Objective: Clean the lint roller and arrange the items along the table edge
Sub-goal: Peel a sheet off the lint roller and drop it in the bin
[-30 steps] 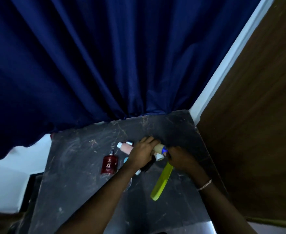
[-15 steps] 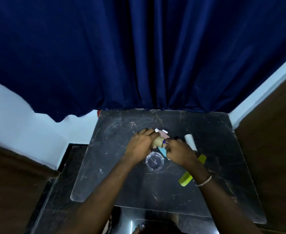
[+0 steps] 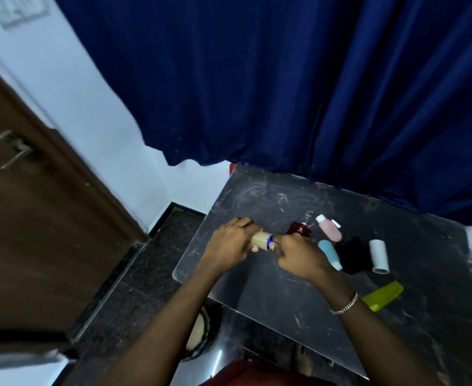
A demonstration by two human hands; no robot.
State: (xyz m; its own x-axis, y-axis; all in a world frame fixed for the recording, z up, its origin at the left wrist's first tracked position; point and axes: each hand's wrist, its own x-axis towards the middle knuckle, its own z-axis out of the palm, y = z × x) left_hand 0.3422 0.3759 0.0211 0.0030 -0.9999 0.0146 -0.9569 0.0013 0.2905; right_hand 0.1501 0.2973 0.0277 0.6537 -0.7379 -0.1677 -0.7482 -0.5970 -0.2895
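Hands
- Left hand point(image 3: 230, 243): fingers curled round the beige roll of the lint roller point(image 3: 260, 239), gripping it from the left.
- Right hand point(image 3: 301, 256): back of the hand toward the camera; fingers curled in at the roller's blue end, pinching it. A metal bracelet point(image 3: 344, 304) sits on this wrist.

Task item
- Lint roller: held between both hands, roll lying roughly level, above the left part of the bench point(image 3: 257, 199), near its left edge. Whether it touches the surface cannot be told.

Items lying on the bench, right of the hands
- Dark red bottle point(image 3: 299, 229): just behind the right hand, partly hidden by it.
- Pink bottle point(image 3: 330, 229): white cap, lying on its side, right of the red bottle.
- Light blue bottle point(image 3: 330, 253): lying just right of the right hand, in front of the pink bottle.
- Black item point(image 3: 353, 254): directly beside the blue bottle; its form is too dark to make out.
- White roll point(image 3: 379, 256): lying on its side, right of the black item.
- Yellow-green flat piece point(image 3: 382, 296): nearer the person, beside the right wrist, apart from the others.

Surroundings
- Dark blue curtain point(image 3: 285, 93) hanging behind the bench.
- Brown door point(image 3: 34, 218) with a metal handle point(image 3: 15, 150), at left.
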